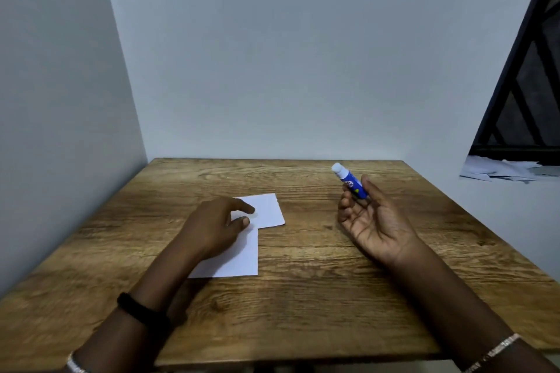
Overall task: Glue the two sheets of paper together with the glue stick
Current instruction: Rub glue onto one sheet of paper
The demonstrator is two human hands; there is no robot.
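Two white sheets of paper lie on the wooden table (303,297), left of centre. The farther sheet (268,210) overlaps the top of the nearer sheet (235,260). My left hand (212,228) rests palm down on both sheets, fingers spread across where they overlap. My right hand (375,221) is raised to the right, palm up, holding a blue glue stick (348,179) between thumb and fingers. The stick's white end points up and away to the left.
Pale walls close in the table at the left and behind. At the far right stands a dark window frame (527,85) with scattered paper scraps (503,171) on the sill below it.
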